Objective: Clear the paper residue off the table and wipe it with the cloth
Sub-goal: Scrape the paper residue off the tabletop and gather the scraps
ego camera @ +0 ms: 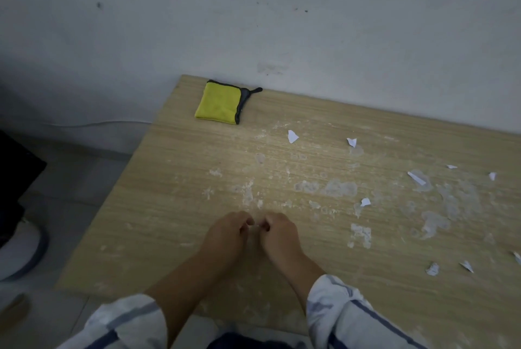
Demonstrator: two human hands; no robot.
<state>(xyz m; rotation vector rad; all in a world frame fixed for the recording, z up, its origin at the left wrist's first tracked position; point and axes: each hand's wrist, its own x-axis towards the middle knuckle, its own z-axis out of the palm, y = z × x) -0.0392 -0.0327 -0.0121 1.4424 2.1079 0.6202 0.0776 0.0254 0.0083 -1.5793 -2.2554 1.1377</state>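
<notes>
Several white torn-paper scraps right of centre on pale wooden table: feather-light, pinchable at lifted edges. Above centre, folded yellow cloth (soft). Curled together low centre, left hand and right hand; contents indiscernible.

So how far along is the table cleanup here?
Early on. Nothing looks finished: loose paper scraps lie across the table, with white stuck patches too. In hand: the left hand and right hand seem to pinch a small bit between them. Left: the other scraps, and wiping; the yellow cloth sits folded, untouched, by the wall.
</notes>
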